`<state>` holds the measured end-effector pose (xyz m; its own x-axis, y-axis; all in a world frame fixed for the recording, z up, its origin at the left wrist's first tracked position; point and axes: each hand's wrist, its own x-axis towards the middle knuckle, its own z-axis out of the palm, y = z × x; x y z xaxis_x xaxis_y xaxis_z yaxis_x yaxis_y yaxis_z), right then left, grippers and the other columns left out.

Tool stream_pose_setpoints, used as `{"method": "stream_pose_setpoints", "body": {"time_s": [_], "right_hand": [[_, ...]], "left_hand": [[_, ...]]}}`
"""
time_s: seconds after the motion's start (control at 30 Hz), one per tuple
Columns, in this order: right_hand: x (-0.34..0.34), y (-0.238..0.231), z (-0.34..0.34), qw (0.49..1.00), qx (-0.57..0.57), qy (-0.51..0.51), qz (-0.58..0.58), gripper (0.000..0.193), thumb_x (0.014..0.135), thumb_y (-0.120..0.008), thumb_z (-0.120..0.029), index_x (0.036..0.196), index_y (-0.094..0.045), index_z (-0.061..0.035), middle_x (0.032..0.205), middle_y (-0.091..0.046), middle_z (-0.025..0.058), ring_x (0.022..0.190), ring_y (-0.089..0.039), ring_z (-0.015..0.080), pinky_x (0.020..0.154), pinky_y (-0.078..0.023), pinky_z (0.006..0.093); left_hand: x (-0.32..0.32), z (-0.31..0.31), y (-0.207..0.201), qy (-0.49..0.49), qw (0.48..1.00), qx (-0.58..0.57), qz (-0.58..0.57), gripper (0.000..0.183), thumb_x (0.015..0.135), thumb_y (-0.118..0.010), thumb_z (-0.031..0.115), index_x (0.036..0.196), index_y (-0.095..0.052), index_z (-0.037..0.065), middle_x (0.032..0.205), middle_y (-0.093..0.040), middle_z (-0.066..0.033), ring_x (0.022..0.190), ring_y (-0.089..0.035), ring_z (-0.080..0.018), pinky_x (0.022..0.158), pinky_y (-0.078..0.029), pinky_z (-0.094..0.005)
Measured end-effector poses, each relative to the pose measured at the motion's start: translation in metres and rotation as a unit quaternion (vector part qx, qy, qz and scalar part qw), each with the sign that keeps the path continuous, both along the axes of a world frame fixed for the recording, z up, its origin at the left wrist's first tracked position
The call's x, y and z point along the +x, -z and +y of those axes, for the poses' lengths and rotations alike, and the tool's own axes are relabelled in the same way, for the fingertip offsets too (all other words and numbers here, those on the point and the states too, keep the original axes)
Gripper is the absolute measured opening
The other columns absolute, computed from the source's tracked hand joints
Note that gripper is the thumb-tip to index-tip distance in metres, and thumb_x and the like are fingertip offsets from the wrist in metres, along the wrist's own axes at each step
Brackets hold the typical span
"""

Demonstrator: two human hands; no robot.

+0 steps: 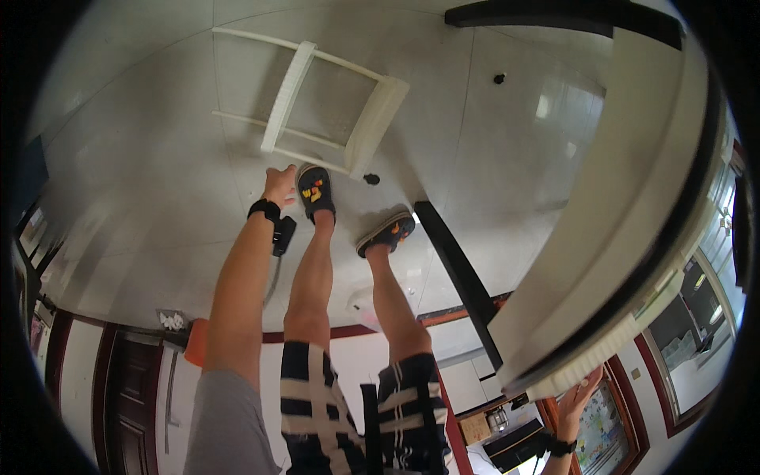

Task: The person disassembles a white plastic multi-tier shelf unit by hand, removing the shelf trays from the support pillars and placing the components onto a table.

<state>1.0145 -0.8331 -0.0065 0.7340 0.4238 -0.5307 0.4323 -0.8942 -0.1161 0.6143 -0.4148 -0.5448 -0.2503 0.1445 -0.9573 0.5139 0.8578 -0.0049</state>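
White frame: a white rack-like frame (pixel 370 127) lies on the tiled floor (pixel 150 174), ahead of the person's feet; thin rods run through two broader crosspieces, and two rod ends stick out to the left.
Left hand: reaches down just beside the frame's near left corner, fingers loosely spread and partly bent, with nothing seen in its grasp (pixel 279 187).
Right hand: raised at the near edge of the bench (pixel 617 158), its fingers against a ribbed white strip (pixel 582 380); whether they are clenched on it cannot be told (pixel 579 393).
Bench: pale top, black legs, standing at the person's right.
Wrists: a black band (pixel 264 210) on the left, another black band (pixel 560 446) on the right; a black device (pixel 283 236) with a cable hangs by the left one.
Feet: dark left clog (pixel 315 192) with bright ornaments close to the frame, right clog (pixel 386 233) farther right.
Small black pieces: one (pixel 371 180) near the frame, another (pixel 499 78) well apart.
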Motion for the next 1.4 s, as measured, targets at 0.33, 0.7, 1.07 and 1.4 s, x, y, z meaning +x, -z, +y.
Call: {"method": "stream_pose_setpoints", "body": {"time_s": [0.33,0.7,1.07,1.4], "right_hand": [[-0.027,-0.014,-0.035,0.989,0.029,0.143,0.005,0.073,0.090,-0.045,0.000,0.154,-0.010,-0.0011,0.158,-0.013,0.0256,0.146,-0.017,0.0365,0.119,-0.014,0.0456],[-0.038,0.006,0.010,0.980,-0.059,-0.041,-0.187,0.046,0.095,-0.056,-0.018,0.133,-0.049,0.0054,0.138,-0.050,0.0207,0.128,-0.046,0.0370,0.108,-0.033,0.0431],[-0.081,0.016,0.150,0.888,0.175,0.420,-0.070,0.035,0.091,-0.053,-0.019,0.120,-0.059,0.0000,0.129,-0.057,0.0178,0.096,-0.066,0.0369,0.081,-0.053,0.0441],[-0.158,0.193,0.319,0.931,0.098,-0.143,0.320,0.028,0.089,-0.057,-0.011,0.113,-0.062,0.0020,0.106,-0.066,0.0206,0.095,-0.064,0.0376,0.082,-0.051,0.0390]], "left_hand": [[0.041,-0.031,0.036,-0.244,0.961,-0.024,-0.128,0.042,0.098,-0.051,0.047,0.112,-0.056,0.008,0.100,-0.062,-0.0052,0.110,-0.060,-0.0199,0.098,-0.038,-0.0352],[0.059,-0.016,0.042,-0.094,0.992,-0.032,-0.082,0.054,0.096,-0.056,0.040,0.133,-0.043,0.004,0.131,-0.051,-0.0135,0.119,-0.054,-0.0270,0.094,-0.047,-0.0428],[0.035,0.000,0.038,-0.202,0.967,0.086,-0.132,0.030,0.101,-0.049,0.015,0.114,-0.041,-0.011,0.109,-0.055,-0.0225,0.101,-0.064,-0.0306,0.089,-0.059,-0.0357],[-0.028,0.070,0.011,-0.127,0.975,0.156,-0.099,0.029,0.096,-0.046,0.014,0.110,-0.052,-0.011,0.110,-0.062,-0.0224,0.097,-0.066,-0.0298,0.084,-0.059,-0.0382]]}}
